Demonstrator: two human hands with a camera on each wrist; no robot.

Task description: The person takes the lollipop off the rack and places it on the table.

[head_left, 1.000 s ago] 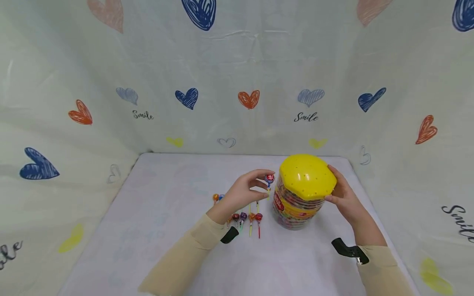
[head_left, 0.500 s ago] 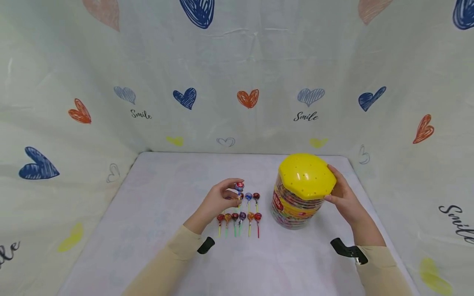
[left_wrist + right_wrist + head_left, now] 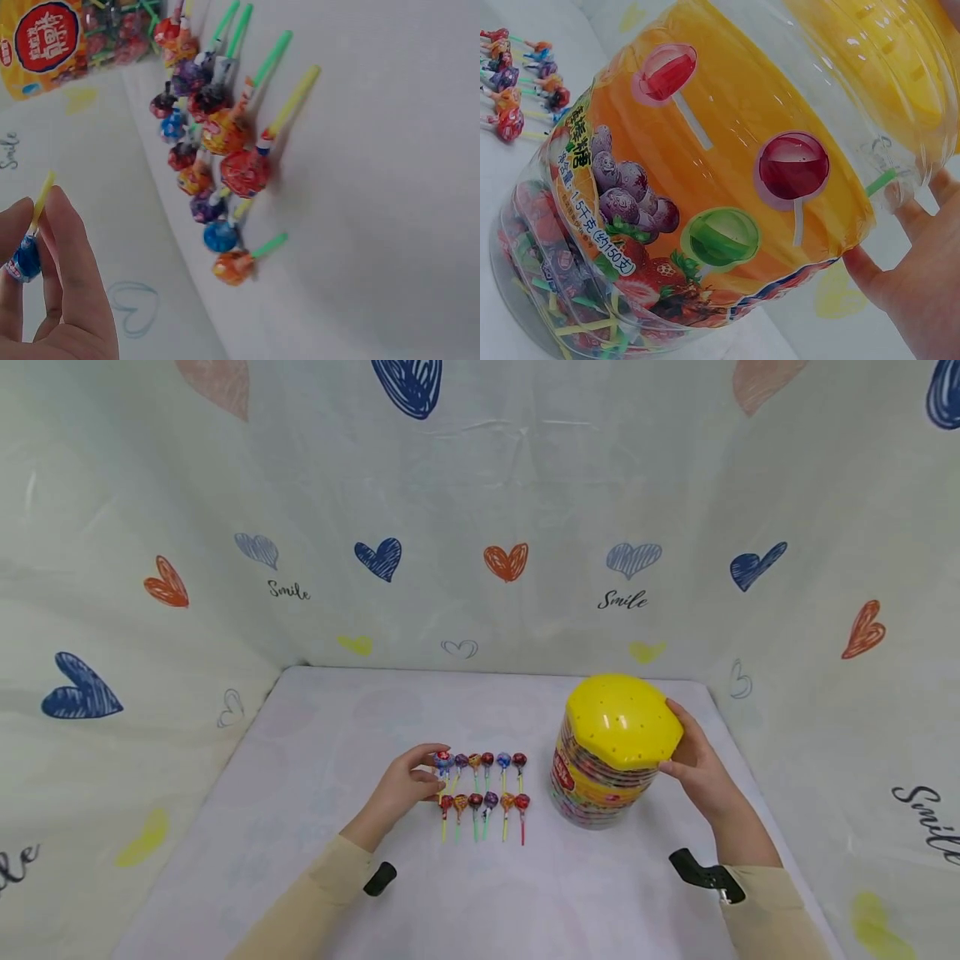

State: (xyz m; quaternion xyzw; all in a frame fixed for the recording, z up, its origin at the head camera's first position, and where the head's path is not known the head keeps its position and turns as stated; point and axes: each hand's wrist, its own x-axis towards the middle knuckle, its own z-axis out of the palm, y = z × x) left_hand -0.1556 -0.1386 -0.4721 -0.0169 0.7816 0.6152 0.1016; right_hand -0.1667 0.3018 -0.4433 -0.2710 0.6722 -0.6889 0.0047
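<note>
My left hand (image 3: 397,789) pinches a lollipop (image 3: 28,259) in a blue and red wrapper by its yellow stick, head down in the left wrist view. In the head view, this hand is at the left end of the back row of lollipops (image 3: 487,760). A second row of lollipops (image 3: 476,802) lies in front, sticks toward the viewer. My right hand (image 3: 701,760) grips the right side of a large clear jar (image 3: 727,180) near its yellow lid (image 3: 622,718), thumb on the near side. The jar tilts slightly and has wrapped lollipops inside.
A white table (image 3: 337,718) carries the rows and the jar. Behind and at the sides hangs a pale curtain (image 3: 450,485) printed with hearts. The jar stands just right of the rows.
My left hand has moved left from beside the jar to the rows' left end, carrying the lollipop, and uncovered the lollipops beneath. The right hand and jar stay nearly put.
</note>
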